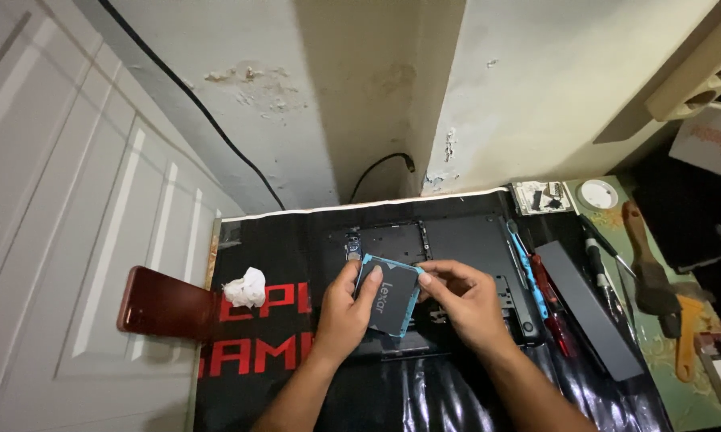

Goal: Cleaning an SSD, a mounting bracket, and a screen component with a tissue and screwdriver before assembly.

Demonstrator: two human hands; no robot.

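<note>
We hold a flat black rectangular drive with a blue rim [390,298] between both hands: our left hand [346,310] closes its grip on one edge, our right hand [466,298] pinches the other, above the opened black laptop chassis [464,240] on the desk.

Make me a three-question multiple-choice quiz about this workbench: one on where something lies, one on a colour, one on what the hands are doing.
1. Where is the crumpled white tissue?
A. left of the hands
B. right of the hands
C. on the drive

2. What colour edges the flat black drive?
A. red
B. blue
C. yellow

3. How is the drive held?
A. lying untouched
B. by one hand
C. by both hands

A: it lies beside the red phone.
B: a blue rim shows.
C: left hand and right hand both grip it.
</note>
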